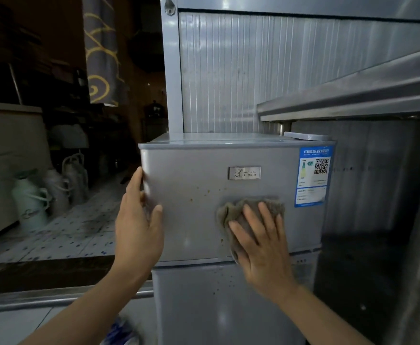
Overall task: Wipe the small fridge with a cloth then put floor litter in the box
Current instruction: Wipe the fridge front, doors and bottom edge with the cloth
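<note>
Partly hidden cloth (251,207) under flat right hand (261,245) on fridge (191,195), left hand (139,220) grip wide on door edge.

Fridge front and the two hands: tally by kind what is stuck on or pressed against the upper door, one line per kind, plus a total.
Metal brand plate: 1
Blue energy label: 1
Brown cloth: 1, flat under the right hand
Hands: 2, the left hand gripping the door's left edge
Total: 5

Silver small fridge (191,220) upright (brown-spotted door); grey-brown cloth (251,207) pressed flat against door.
</note>
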Available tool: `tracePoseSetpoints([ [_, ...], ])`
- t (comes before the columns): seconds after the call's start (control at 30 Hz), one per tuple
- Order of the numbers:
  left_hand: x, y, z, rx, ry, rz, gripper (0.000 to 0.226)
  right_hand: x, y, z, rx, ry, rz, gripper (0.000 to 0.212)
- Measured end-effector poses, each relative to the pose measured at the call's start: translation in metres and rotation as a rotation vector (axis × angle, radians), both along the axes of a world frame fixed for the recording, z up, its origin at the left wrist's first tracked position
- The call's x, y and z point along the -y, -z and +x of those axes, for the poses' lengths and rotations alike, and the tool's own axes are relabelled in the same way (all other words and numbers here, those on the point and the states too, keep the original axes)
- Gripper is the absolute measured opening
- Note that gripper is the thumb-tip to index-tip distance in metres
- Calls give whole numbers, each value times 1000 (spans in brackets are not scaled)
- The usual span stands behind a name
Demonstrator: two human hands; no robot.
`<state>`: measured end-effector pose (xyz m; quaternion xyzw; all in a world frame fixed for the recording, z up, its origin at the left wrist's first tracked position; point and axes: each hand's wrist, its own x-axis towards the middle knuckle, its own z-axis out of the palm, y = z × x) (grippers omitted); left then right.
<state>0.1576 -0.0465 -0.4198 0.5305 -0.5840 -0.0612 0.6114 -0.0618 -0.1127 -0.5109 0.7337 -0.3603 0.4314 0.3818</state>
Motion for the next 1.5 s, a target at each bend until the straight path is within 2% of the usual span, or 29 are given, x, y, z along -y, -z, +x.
tracePoseSetpoints([
  [0.07,-1,-2,2,13,9,18,69,1,-22,2,14,4,-19,58],
  [0.23,2,0,3,23,-33,23,61,2,-97,31,210,-46,-98,53],
  [0.37,4,4,4,20,-44,-14,57,1,-88,65,353,18,-115,52],
  [0.4,5,3,4,20,-38,-18,57,0,-77,71,307,24,-119,50],
  [0.5,2,1,8,45,-19,-1,57,-6,-35,78,12,17,-94,55],
  [0.57,0,0,13,78,-2,16,59,-11,-27,75,-73,30,-88,58],
  [0.67,-7,9,19,102,46,65,62,-10,-63,81,-30,22,-110,59],
  [0.77,-12,22,25,122,43,92,58,-1,-116,96,173,27,-149,58],
  [0.83,-13,27,30,102,75,107,59,0,-120,106,215,39,-145,58],
  [0.97,-18,29,39,35,159,104,57,-9,-53,108,-132,35,-148,54],
  [1.03,-20,33,41,-3,206,130,62,-11,-38,104,-220,34,-144,50],
  [1.17,-20,41,46,-38,276,192,68,-14,-77,115,-244,11,-130,51],
  [1.33,-15,52,55,-30,252,228,73,-13,-147,149,-111,19,-180,35],
  [1.4,-14,60,61,8,190,235,71,-12,-138,153,-109,26,-183,32],
  [1.5,-13,71,72,39,127,234,71,-12,-97,147,-224,21,-205,33],
])
